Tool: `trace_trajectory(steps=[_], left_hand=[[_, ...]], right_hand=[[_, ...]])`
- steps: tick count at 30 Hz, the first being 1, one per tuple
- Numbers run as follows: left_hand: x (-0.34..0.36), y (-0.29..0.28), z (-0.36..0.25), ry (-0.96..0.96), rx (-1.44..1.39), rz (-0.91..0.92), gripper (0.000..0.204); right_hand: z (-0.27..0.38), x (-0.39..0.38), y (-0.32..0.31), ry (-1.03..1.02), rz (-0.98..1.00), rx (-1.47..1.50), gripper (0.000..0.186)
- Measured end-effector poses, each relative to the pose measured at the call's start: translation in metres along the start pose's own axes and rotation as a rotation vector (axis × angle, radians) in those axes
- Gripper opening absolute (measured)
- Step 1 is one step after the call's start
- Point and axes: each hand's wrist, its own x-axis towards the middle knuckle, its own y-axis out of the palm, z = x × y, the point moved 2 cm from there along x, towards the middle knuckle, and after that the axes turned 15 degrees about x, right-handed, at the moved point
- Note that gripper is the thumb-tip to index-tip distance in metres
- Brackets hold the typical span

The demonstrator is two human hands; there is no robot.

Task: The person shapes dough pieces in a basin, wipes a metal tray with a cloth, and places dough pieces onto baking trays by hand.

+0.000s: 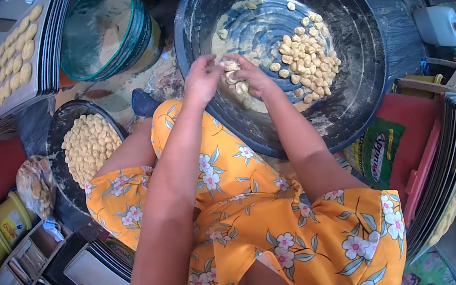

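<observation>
Filling top centre: big black tub (361, 59), pale powder (221, 46) dusted over its ridged bottom. Upper left, tray stack (47, 51), tilted, flat dough rounds (26, 73) in rows on its face. Between that and the tub, green bucket (77, 47), powder-streaked inside. Below the bucket, smaller dark basin (57, 160) holding a dough heap (91, 147). Back in the tub: dough pile (312, 60) on the right half, stray pieces (275, 66) just beside it. Left hand (203, 80) and right hand (254, 78) are close together over the tub's left side. Right hand has fingers curled on dough lumps (232, 67); left hand's fingertips are right at them, can't tell if gripping.
</observation>
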Motion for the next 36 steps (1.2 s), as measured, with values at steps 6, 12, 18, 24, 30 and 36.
trace_trajectory(steps=[6,12,18,24,30,36], left_hand=[[-0.034,-0.010,-0.041,-0.240,-0.360,0.245,0.050],[-0.045,-0.026,-0.068,0.037,-0.085,-0.023,0.043],[-0.084,-0.023,-0.155,0.090,-0.037,0.041,0.048],[-0.093,-0.033,-0.162,0.117,0.041,0.025,0.047],[-0.087,-0.061,-0.208,0.302,0.324,0.233,0.040],[-0.058,-0.051,-0.203,0.268,0.680,0.340,0.043]], right_hand=[[0.041,-0.043,0.049,-0.273,0.005,-0.819,0.068],[0.048,-0.066,-0.003,-0.128,0.093,-0.771,0.057],[-0.020,-0.081,-0.056,0.209,-0.091,-0.861,0.064],[-0.094,-0.123,-0.068,0.285,0.085,-1.038,0.076],[-0.070,-0.172,-0.086,0.578,0.381,-1.226,0.070],[0.021,-0.054,-0.173,-0.443,-0.598,-1.566,0.038]])
